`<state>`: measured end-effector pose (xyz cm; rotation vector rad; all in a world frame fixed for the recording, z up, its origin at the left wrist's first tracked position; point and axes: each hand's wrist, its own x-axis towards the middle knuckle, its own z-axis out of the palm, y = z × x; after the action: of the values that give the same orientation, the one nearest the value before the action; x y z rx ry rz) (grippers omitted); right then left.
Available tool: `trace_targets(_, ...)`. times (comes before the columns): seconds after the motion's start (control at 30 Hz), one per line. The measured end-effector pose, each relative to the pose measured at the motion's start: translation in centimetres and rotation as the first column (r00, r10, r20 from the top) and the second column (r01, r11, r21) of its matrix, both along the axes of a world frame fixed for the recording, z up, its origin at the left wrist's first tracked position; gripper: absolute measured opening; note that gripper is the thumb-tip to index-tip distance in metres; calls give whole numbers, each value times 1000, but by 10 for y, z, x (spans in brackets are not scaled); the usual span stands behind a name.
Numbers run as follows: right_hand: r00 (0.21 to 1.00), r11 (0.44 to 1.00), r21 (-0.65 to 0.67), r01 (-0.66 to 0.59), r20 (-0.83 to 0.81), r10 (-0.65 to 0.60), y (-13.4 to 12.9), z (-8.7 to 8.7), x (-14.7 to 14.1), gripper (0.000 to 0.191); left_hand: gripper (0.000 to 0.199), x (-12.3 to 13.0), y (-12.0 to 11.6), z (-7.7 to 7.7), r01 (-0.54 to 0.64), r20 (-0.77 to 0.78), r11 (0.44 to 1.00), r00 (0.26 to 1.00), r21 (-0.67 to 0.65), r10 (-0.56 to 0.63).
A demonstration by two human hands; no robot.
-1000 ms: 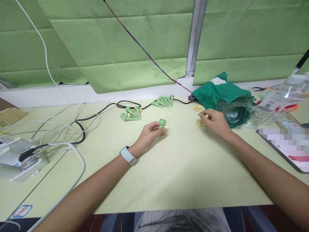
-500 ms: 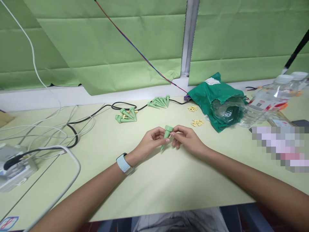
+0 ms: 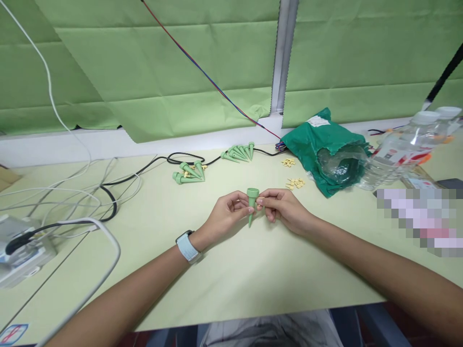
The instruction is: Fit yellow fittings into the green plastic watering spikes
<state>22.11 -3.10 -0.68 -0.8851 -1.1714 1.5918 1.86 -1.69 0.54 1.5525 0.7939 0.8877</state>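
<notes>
A green plastic watering spike [image 3: 252, 200] stands nearly upright above the table, its wide collar up and its point down. My left hand [image 3: 231, 209] pinches it from the left between thumb and fingers. On its other side, my right hand [image 3: 284, 207] is closed, thumb against fingertips, around a small yellow plastic piece [image 3: 259, 206] that is mostly hidden. That piece is close to the spike's side; whether the two touch I cannot tell. Beyond my right hand lie two small heaps of yellow pieces, a nearer heap [image 3: 295, 183] and a farther heap [image 3: 288, 163].
Green spikes with yellow bits [image 3: 190, 173] lie at the back left, and more green spikes [image 3: 238, 152] behind. A torn green bag [image 3: 314, 149] and plastic bottles [image 3: 412, 144] stand at right. Cables [image 3: 115, 202] and a power strip [image 3: 25, 255] occupy the left.
The spike has turned from a slant to nearly upright, its point swinging right. My right hand has shifted slightly right, with the small yellow piece still at its fingertips.
</notes>
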Motion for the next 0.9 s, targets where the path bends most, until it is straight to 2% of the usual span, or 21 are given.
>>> trace_targets(0.1, 1000, 1000, -12, 9, 8, -8, -2, 3, 0, 28, 20, -1, -1, 1, 1, 5, 1000, 1000, 3, -1)
trace_targets(0.23, 982, 982, 182, 42, 172, -74, -8, 5, -3, 29, 19, -3, -1, 1, 63, 43, 997, 997, -42, -61)
trace_targets(0.33, 896, 898, 427, 106, 351, -272, -12, 5, -3, 20, 21, -2, 0, 0, 92, 89, 991, 993, -98, -83)
trace_targets(0.4, 832, 833, 537, 134, 395, -389, -13, 4, -3, 16, 23, -1, 0, -1, 105, 107, 988, 990, -115, -93)
trace_targets(0.43, 828, 833, 532, 149, 393, -400, -13, 4, -2, 16, 23, 0, 0, -1, 99, 108, 989, 990, -112, -87)
trace_targets(0.47, 850, 861, 483, 162, 375, -371, -11, 5, -2, 18, 23, 0, 0, -1, 87, 100, 991, 992, -101, -77)
trace_targets(0.57, 964, 976, 185, 115, 215, -154, -4, 6, 0, 24, 22, 1, 0, 0, 17, 46, 999, 999, -30, -15)
trace_targets(0.63, 995, 1000, 23, 20, 101, -23, 1, 7, 1, 27, 21, 2, 0, 1, -16, 17, 1000, 1000, 11, 16)
trace_targets(0.7, 996, 1000, -12, -29, 89, 30, 3, 6, 3, 27, 20, 3, 0, 1, -18, 13, 1000, 1000, 14, 18)
trace_targets(0.73, 991, 999, 39, -23, 135, 18, 2, 6, 4, 26, 19, 3, 0, 0, -6, 24, 1000, 1000, 4, 5)
trace_targets(0.8, 950, 960, 278, 24, 294, -108, -1, 3, 5, 23, 18, 3, 0, -1, 39, 68, 999, 997, -29, -37)
trace_targets(0.83, 906, 902, 431, 35, 366, -210, -3, 2, 6, 21, 18, 3, 0, -2, 68, 95, 996, 993, -54, -63)
trace_targets(0.9, 807, 738, 674, 14, 428, -406, -6, 0, 6, 19, 18, 2, 0, -3, 119, 147, 986, 984, -118, -101)
